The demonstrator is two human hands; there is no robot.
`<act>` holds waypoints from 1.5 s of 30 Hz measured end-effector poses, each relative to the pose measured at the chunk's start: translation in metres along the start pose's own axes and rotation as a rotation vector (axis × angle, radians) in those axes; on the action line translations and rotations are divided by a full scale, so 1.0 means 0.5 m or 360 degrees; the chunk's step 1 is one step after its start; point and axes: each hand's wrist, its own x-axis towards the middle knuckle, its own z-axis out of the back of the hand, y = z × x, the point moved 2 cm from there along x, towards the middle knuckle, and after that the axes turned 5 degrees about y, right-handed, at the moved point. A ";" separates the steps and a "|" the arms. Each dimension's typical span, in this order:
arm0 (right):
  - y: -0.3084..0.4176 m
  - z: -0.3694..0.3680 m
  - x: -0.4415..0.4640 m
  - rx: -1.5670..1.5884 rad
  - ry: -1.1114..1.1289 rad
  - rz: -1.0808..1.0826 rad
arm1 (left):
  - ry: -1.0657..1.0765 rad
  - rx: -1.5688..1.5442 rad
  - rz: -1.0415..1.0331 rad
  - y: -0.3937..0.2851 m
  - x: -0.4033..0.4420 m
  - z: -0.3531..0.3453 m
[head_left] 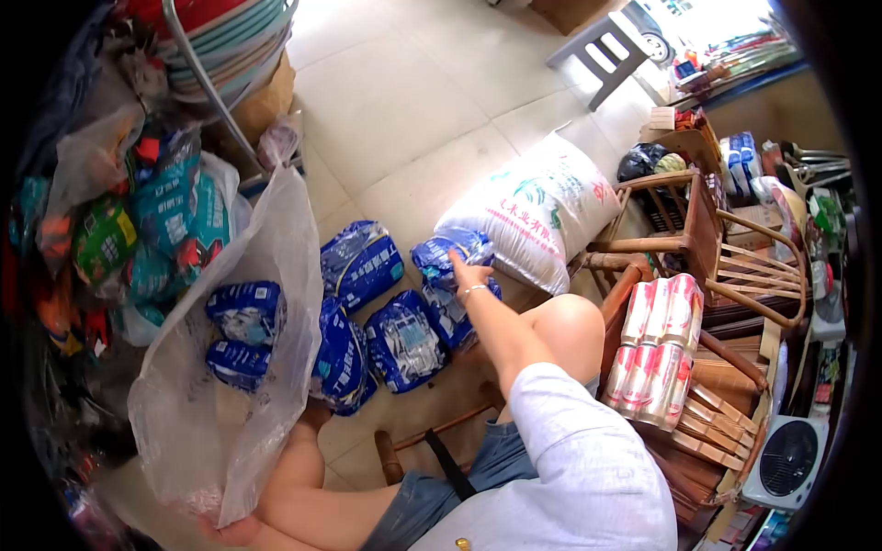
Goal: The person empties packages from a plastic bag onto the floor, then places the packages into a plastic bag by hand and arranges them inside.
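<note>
Head view shows a blue package [435, 253] touching the right hand [472, 276], whose grip I cannot tell; left of that hand lie other blue packs [407, 344], beside the plastic bag [170, 427] pinched in the left hand [231, 532]; beyond the right sits a white sack [542, 207].

The left hand [231, 531] is low at the near edge of the large translucent white plastic bag [165, 413], seemingly gripping it, though the fingers are poorly seen. To the right of this bag, the right arm [510, 335] extends forward, the right hand [472, 275] palm downward.
</note>
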 end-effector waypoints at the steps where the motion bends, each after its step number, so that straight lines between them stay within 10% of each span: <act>1: 0.020 0.012 -0.046 -0.0098 -0.0042 -0.0022 | -0.0011 0.0020 -0.0023 0.004 -0.011 -0.028; 9: 0.008 0.071 -0.015 0.0391 0.0400 0.0149 | 0.0125 -0.0033 -0.0078 0.007 -0.059 -0.131; 18: 0.221 0.299 -0.366 0.0776 0.1744 0.0573 | 0.0476 -0.0289 -0.0045 -0.018 -0.108 -0.200; 25: 0.329 0.182 -0.718 -0.0148 0.2186 0.1133 | 0.0624 -0.0471 -0.0018 -0.030 -0.115 -0.207; 34: 0.005 -0.280 -0.955 -0.0915 0.2292 0.0966 | 0.0709 -0.0242 0.0080 -0.029 -0.117 -0.187; 37: -0.222 -0.349 -0.887 -0.0968 0.2020 0.1958 | 0.0663 -0.0347 0.0006 -0.031 -0.102 -0.167; 40: -0.315 -0.324 -0.805 -0.2213 0.2089 0.1975 | 0.0741 -0.0316 -0.0040 -0.022 -0.097 -0.146; 45: -0.258 -0.272 -0.757 -0.2091 0.2302 0.1889 | 0.0453 0.0017 0.0063 -0.035 -0.085 -0.159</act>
